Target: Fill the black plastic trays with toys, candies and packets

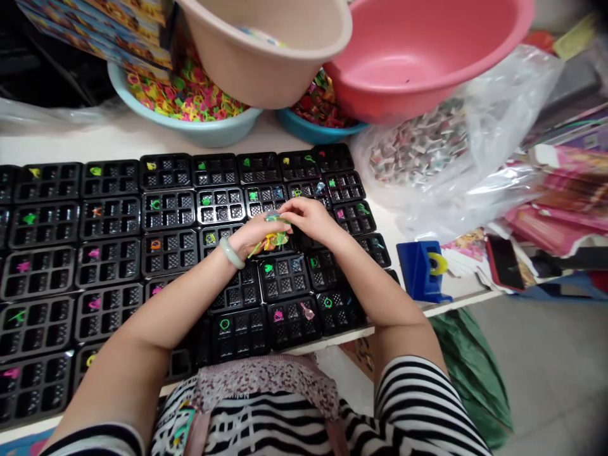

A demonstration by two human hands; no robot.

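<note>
My left hand point(259, 233), with a pale bangle point(232, 253) at the wrist, is closed round a bunch of small plastic trinkets point(274, 239), yellow, green and orange. My right hand point(308, 218) meets it, thumb and fingers pinched together at the bunch; what lies between those fingertips is too small to make out. Both hands are above rows of black compartment trays point(220, 206). Many trays hold one small coloured trinket in a top compartment, such as a pink trinket point(278, 315). A clear pink spoon-shaped piece point(308, 311) lies in the same tray.
Behind the trays stand a light blue basin point(190, 130) of colourful trinkets, a beige tub point(266, 76), a blue basin point(313, 130) and a large pink basin point(427, 82). At right are a plastic bag point(418, 149) of small packets, a blue tape dispenser point(418, 272) and a phone point(504, 261).
</note>
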